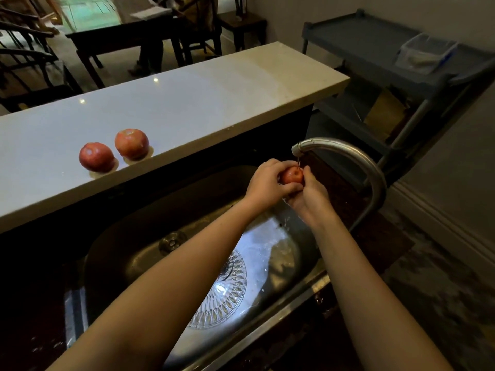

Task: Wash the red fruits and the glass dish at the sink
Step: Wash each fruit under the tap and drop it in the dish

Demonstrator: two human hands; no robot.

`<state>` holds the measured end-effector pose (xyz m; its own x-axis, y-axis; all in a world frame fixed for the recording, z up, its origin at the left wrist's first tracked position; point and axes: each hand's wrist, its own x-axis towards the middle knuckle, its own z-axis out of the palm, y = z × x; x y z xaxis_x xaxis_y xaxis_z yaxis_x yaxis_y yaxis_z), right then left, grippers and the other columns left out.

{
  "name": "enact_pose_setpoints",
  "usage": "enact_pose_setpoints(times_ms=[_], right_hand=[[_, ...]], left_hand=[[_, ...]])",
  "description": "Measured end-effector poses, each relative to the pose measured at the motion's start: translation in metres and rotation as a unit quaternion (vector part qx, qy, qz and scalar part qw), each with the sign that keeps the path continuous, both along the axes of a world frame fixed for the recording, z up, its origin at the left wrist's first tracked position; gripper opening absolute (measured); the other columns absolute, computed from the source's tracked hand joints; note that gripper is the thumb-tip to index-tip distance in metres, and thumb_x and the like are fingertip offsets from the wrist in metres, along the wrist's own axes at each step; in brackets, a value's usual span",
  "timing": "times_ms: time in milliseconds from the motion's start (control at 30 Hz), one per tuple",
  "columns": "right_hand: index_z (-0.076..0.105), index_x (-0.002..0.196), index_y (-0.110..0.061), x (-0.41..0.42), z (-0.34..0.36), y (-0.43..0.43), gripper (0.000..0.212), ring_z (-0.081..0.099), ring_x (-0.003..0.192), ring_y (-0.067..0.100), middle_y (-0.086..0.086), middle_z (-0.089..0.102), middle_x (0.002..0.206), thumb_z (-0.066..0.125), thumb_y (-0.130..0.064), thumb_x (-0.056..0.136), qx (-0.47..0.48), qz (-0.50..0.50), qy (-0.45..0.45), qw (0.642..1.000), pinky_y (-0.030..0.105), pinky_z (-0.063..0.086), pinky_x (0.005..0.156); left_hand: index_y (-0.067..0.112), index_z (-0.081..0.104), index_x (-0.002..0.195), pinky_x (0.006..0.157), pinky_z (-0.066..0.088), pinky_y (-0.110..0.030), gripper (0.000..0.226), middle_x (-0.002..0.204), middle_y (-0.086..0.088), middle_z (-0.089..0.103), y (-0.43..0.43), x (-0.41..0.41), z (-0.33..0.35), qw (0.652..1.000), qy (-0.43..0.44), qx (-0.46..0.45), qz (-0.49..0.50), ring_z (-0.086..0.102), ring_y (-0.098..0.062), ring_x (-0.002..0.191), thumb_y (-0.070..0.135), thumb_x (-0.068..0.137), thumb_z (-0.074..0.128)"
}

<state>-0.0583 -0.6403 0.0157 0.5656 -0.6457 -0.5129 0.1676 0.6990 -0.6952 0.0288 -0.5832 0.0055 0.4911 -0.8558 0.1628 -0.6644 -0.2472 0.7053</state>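
A small red fruit (292, 174) is held between my left hand (266, 183) and my right hand (312, 195), right under the spout of the curved metal tap (348, 153), where a thin stream of water falls on it. Both hands wrap around it over the steel sink (128, 236). A patterned glass dish (227, 293) lies in the sink basin below my left forearm, which hides part of it. Two more red fruits, one (97, 157) to the left and one (132, 144) to the right, sit wet on the white counter (187, 103) behind the sink.
The sink drain (171, 241) is at the basin's far side. A blue-grey cart (388, 57) with a clear plastic tub (426, 53) stands to the right. A dark wooden table (112, 36) and chairs stand beyond the counter.
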Motion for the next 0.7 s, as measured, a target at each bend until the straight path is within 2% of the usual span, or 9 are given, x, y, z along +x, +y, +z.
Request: enact_pose_setpoints(times_ms=[67, 167, 300, 333, 400, 467, 567, 633, 700], right_hand=[[0.048, 0.130, -0.005, 0.000, -0.001, 0.000, 0.040, 0.057, 0.116, 0.031, 0.016, 0.059, 0.115, 0.040, -0.029, 0.099, -0.042, 0.022, -0.008, 0.999, 0.037, 0.051, 0.088], [0.052, 0.130, -0.010, -0.001, -0.006, -0.001, 0.036, 0.060, 0.110, 0.028, 0.015, 0.061, 0.116, 0.043, -0.026, 0.098, -0.138, 0.046, 0.031, 0.989, 0.037, 0.051, 0.089], [0.055, 0.122, -0.014, 0.001, -0.008, -0.011, 0.036, 0.064, 0.090, 0.024, 0.013, 0.062, 0.102, 0.041, -0.036, 0.097, -0.069, -0.011, 0.114, 0.991, 0.037, 0.055, 0.079], [0.053, 0.124, -0.014, 0.000, -0.009, -0.012, 0.038, 0.063, 0.092, 0.024, 0.013, 0.062, 0.104, 0.040, -0.037, 0.098, -0.074, -0.002, 0.110, 0.991, 0.037, 0.055, 0.080], [0.051, 0.128, -0.017, -0.003, -0.014, -0.011, 0.038, 0.062, 0.101, 0.025, 0.012, 0.060, 0.114, 0.039, -0.037, 0.098, -0.155, 0.065, 0.105, 0.980, 0.040, 0.053, 0.088], [0.054, 0.122, -0.020, -0.006, -0.016, -0.006, 0.033, 0.063, 0.098, 0.022, 0.008, 0.061, 0.112, 0.040, -0.037, 0.098, -0.244, 0.111, 0.124, 0.955, 0.037, 0.053, 0.083], [0.060, 0.108, -0.020, -0.005, -0.020, -0.003, 0.036, 0.063, 0.072, 0.017, 0.000, 0.063, 0.089, 0.038, -0.046, 0.096, -0.363, 0.111, 0.234, 0.895, 0.027, 0.050, 0.059], [0.062, 0.101, -0.022, -0.004, -0.027, 0.001, 0.036, 0.063, 0.070, 0.019, -0.002, 0.061, 0.084, 0.038, -0.048, 0.095, -0.417, 0.126, 0.282, 0.855, 0.030, 0.051, 0.060], [0.064, 0.098, -0.018, 0.000, -0.039, 0.008, 0.037, 0.063, 0.078, 0.023, 0.005, 0.065, 0.087, 0.040, -0.046, 0.094, -0.437, 0.154, 0.309, 0.830, 0.039, 0.053, 0.070]], left_hand=[[0.018, 0.055, 0.128, 0.090, 0.044, -0.030, 0.052, 0.115, -0.007, 0.057, -0.001, 0.001, 0.000, 1.000, -0.002, -0.005, -0.002, 0.051, -0.021, 0.108, 0.028, 0.079, 0.071], [0.017, 0.055, 0.127, 0.084, 0.039, -0.024, 0.047, 0.113, -0.006, 0.058, -0.004, 0.002, 0.001, 1.000, -0.002, -0.005, -0.004, 0.052, -0.019, 0.106, 0.024, 0.082, 0.067], [0.017, 0.056, 0.127, 0.084, 0.036, -0.021, 0.052, 0.113, -0.006, 0.057, -0.006, -0.001, 0.002, 1.000, 0.016, -0.006, -0.015, 0.051, -0.016, 0.104, 0.030, 0.080, 0.071], [0.017, 0.055, 0.128, 0.084, 0.035, -0.020, 0.052, 0.114, -0.006, 0.057, -0.006, -0.002, 0.002, 1.000, 0.019, -0.007, -0.016, 0.050, -0.016, 0.104, 0.030, 0.080, 0.071], [0.016, 0.054, 0.128, 0.085, 0.036, -0.021, 0.049, 0.116, -0.007, 0.057, -0.005, -0.001, 0.001, 1.000, 0.013, -0.002, -0.013, 0.051, -0.018, 0.107, 0.025, 0.082, 0.068], [0.015, 0.054, 0.127, 0.085, 0.040, -0.023, 0.044, 0.115, -0.008, 0.059, -0.002, 0.000, 0.000, 1.000, 0.008, 0.006, -0.016, 0.054, -0.019, 0.106, 0.022, 0.085, 0.065], [0.014, 0.056, 0.125, 0.082, 0.043, -0.024, 0.040, 0.114, -0.007, 0.065, 0.006, 0.003, -0.003, 0.999, 0.010, 0.023, -0.032, 0.059, -0.018, 0.102, 0.023, 0.087, 0.061], [0.013, 0.057, 0.124, 0.080, 0.046, -0.026, 0.039, 0.111, -0.008, 0.067, 0.015, 0.008, -0.008, 0.998, 0.035, 0.042, -0.035, 0.061, -0.018, 0.096, 0.023, 0.087, 0.061], [0.013, 0.060, 0.120, 0.077, 0.052, -0.032, 0.035, 0.105, -0.010, 0.067, 0.026, 0.012, -0.020, 0.996, 0.058, 0.065, -0.035, 0.061, -0.018, 0.082, 0.019, 0.086, 0.063]])
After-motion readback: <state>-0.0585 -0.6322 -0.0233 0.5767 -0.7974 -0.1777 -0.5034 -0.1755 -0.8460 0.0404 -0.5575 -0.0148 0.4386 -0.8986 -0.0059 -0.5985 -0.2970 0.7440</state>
